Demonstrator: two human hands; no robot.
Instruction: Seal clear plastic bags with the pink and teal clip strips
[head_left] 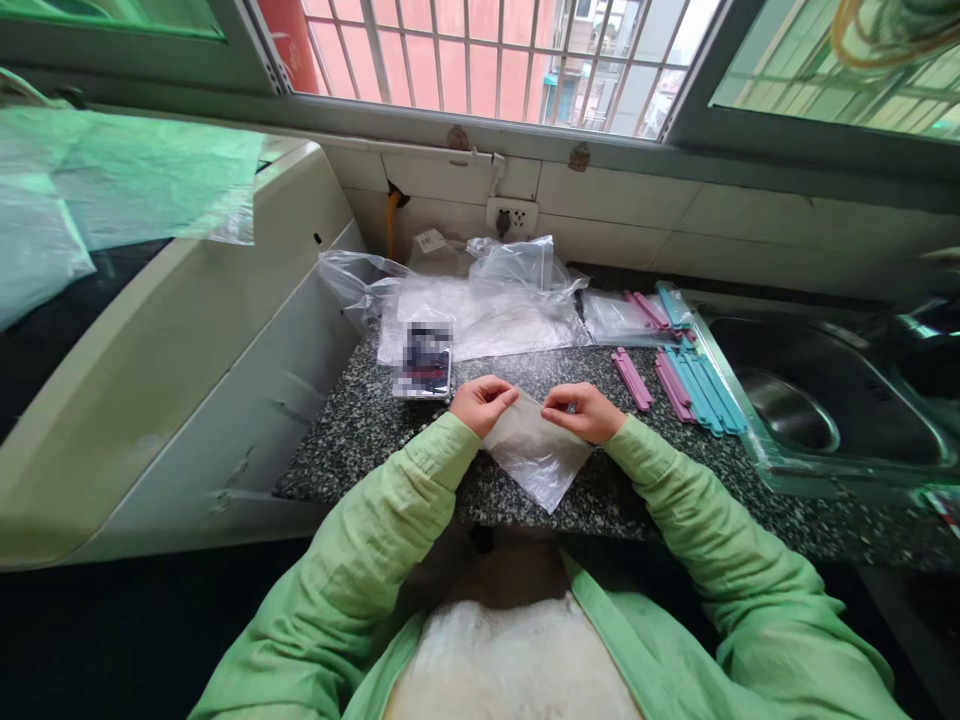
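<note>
A clear plastic bag (541,455) hangs slanted between my hands, low over the speckled countertop (345,440). My left hand (484,403) pinches its upper left edge between thumb and fingers. On the other side, my right hand (583,411) has thumb and fingertips closed on the bag's upper right edge. Nothing can be made out inside the bag. To the right lie pink plastic strips (632,379) and blue plastic strips (705,388), some in small piles. Behind my hands, more clear plastic bags (480,310) are heaped in a flat, crinkled layer.
A small box-like item (424,360), partly blurred out, lies left of my hands. A metal sink (825,390) is set in at the right. On the left stands a pale, high-sided appliance (225,290) with plastic sheeting (142,180) over it. A wall socket (512,218) holds a plug.
</note>
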